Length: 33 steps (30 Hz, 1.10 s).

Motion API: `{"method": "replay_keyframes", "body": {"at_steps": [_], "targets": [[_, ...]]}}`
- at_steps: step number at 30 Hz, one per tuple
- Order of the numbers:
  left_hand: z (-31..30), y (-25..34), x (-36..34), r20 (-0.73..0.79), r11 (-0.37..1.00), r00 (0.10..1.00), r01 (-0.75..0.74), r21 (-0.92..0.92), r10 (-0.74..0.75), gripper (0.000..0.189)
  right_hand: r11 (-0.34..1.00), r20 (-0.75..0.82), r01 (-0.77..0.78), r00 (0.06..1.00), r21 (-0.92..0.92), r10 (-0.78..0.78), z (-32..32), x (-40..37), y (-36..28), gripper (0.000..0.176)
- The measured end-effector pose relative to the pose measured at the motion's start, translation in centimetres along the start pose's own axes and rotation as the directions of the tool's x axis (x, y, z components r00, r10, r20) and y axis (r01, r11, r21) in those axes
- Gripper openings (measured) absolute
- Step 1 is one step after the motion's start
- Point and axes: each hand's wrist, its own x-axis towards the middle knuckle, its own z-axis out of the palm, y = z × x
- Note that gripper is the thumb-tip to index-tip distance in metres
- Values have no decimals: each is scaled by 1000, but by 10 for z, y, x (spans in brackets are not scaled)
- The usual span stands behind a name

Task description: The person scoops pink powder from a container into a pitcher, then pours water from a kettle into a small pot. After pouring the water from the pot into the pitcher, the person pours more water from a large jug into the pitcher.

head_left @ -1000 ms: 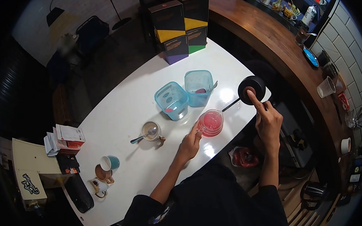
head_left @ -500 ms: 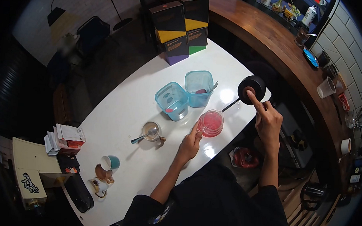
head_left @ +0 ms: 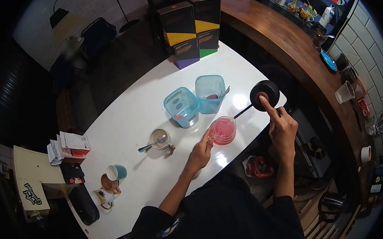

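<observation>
My left hand (head_left: 201,154) is closed on the handle of a round glass pitcher (head_left: 223,129) that stands on the white table with pink, bubbly liquid inside. In my right hand (head_left: 283,128) is a black gooseneck kettle (head_left: 269,86), held above the table's right edge. The index finger presses on the kettle's brownish lid knob, while its handle is hidden under the hand. The thin spout (head_left: 242,111) reaches down to the pitcher's rim. I cannot make out a stream of water.
Beyond the pitcher stand two blue tubs, a left one (head_left: 178,102) and a right one (head_left: 210,83) with a spoon. A cup (head_left: 160,138) with a spoon sits left of my hand. Several mugs (head_left: 116,172) are farther left, and black boxes (head_left: 187,32) at the back. A wooden counter (head_left: 274,31) curves around the right.
The kettle and my right hand have shifted very slightly to the left. My left hand and the pitcher stay in place.
</observation>
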Motion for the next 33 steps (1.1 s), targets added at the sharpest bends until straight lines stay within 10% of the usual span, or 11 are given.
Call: {"method": "replay_keyframes", "body": {"at_steps": [33], "targets": [[-7,7,1,35,1000,999,13,-9,-13,53,999,-7,16,1000,34,-16,8,-11,-7,68]]}}
